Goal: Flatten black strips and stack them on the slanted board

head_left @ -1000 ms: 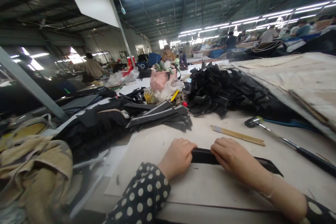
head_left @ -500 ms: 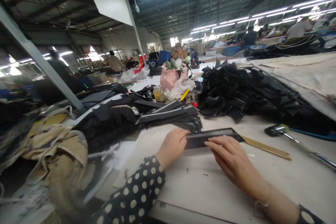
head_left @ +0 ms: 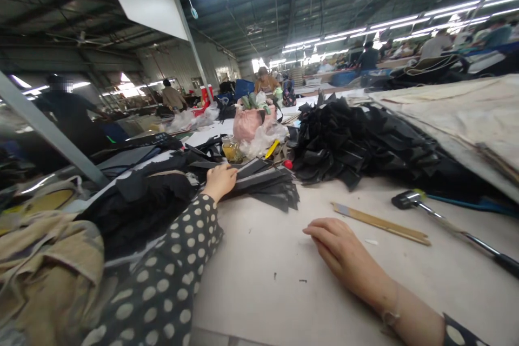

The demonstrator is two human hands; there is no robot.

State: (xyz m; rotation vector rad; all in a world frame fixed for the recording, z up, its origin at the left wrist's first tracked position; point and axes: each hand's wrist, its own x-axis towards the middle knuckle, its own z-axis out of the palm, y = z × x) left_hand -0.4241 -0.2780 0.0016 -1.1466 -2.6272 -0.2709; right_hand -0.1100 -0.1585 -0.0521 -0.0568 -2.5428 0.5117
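Observation:
My left hand (head_left: 221, 179) reaches out to a fanned stack of flat black strips (head_left: 270, 186). Its fingers are curled at the stack's left end and look closed on a strip, though the fingertips are partly hidden. My right hand (head_left: 343, 246) lies low over the pale tabletop (head_left: 259, 248) with fingers stretched out, holding nothing. Just beyond it is a flat wooden stick (head_left: 381, 223) with a notched end. Farther right lies a hammer (head_left: 446, 221) with a dark head and a shiny metal shaft.
A large heap of black pieces (head_left: 344, 140) spreads behind the right hand. Beyond the strips stand a glass jar (head_left: 232, 148) and a pink bag (head_left: 251, 123). Black material (head_left: 138, 203) and a beige cloth (head_left: 60, 270) crowd the left side. Several people work in the background.
Both hands have left the long black folded piece, which no longer shows between them. My left hand has moved forward and left to the strips. The wooden stick's near end is now uncovered.

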